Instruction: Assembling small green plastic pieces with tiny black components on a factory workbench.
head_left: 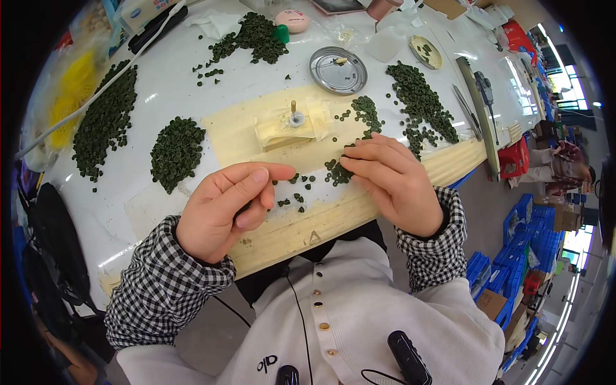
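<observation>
Both hands, left (pixel 224 205) and right (pixel 391 179), sort small green caps (pixel 337 172) on the table (pixel 167 90)

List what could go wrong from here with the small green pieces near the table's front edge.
The loose green pieces lie scattered near the table's front edge, between both hands; a sweep of either wrist might knock some to the floor. The right hand presses its fingers on a small cluster, which could scatter. The left hand seems to cup a piece loosely, so it may slip out.
</observation>
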Motion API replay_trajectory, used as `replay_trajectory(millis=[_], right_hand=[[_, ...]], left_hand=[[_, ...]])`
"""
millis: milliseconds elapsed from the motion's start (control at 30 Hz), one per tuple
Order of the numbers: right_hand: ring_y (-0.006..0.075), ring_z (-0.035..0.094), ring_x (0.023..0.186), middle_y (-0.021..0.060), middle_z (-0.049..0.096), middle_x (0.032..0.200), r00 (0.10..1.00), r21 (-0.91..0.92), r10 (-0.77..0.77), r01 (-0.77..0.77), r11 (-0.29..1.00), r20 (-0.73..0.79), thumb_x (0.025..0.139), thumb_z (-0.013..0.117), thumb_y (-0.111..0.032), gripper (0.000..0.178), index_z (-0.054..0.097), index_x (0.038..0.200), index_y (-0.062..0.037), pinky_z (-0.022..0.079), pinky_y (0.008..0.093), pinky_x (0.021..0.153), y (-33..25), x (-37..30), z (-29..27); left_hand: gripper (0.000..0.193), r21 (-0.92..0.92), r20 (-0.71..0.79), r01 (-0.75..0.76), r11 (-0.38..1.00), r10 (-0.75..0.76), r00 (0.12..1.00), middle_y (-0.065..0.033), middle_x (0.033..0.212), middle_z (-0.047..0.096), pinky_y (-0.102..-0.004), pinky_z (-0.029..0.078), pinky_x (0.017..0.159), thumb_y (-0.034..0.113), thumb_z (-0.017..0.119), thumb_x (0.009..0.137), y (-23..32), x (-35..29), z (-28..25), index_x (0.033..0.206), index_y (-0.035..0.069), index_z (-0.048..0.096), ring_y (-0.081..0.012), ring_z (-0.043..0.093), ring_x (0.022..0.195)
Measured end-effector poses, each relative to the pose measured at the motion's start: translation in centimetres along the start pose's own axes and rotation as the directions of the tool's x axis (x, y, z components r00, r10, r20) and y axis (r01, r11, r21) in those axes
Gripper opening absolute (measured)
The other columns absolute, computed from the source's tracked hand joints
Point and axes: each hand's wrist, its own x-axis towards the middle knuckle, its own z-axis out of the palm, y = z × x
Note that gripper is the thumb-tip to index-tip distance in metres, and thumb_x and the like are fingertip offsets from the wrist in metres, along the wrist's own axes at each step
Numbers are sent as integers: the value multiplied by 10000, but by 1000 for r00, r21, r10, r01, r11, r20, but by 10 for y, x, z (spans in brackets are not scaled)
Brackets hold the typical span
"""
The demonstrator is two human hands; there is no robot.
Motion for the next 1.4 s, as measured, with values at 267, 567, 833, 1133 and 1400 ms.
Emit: replay_trajectory(millis=[267,567,833,1133,1400], right_hand=[[229,493,745,62,550,735,991,46,114,-111,993,-67,668,708,-29,122,630,762,-30,422,341,703,-5,10,1],[231,456,728,47,499,711,991,-36,129,-130,991,-28,690,681,-48,130,572,760,-55,375,326,684,-12,26,22],[240,494,715,77,518,739,978,95,181,-171,981,-102,719,635,30,128,540,794,-13,414,316,638,-9,21,17],[226,582,654,104,589,722,939,200,276,-236,951,-203,716,659,37,130,612,831,-4,468,293,583,-6,13,12],[222,588,669,94,621,767,972,126,154,-132,983,-178,716,659,42,143,656,848,-11,472,291,589,-3,14,10]], left_hand=[[258,-8,74,-49,999,49,996,-69,743,602,-173,288,452,191,414,973,-3,0,-2,1034,-25,542,-33,355,482],[221,63,84,-27,998,22,996,-47,738,612,-158,272,435,155,492,942,-3,-2,-7,1017,-27,593,-21,321,461],[193,8,-33,-63,998,63,997,-32,762,609,-148,272,438,151,485,945,1,-2,4,1028,-2,567,-18,313,469],[181,-46,51,-65,997,67,996,-35,765,609,-155,277,443,168,516,935,-4,-2,-9,925,6,596,-18,333,490],[197,-70,43,-58,996,61,997,-54,838,628,-148,292,472,124,493,938,-2,-2,-5,1054,-9,580,-19,325,525]])
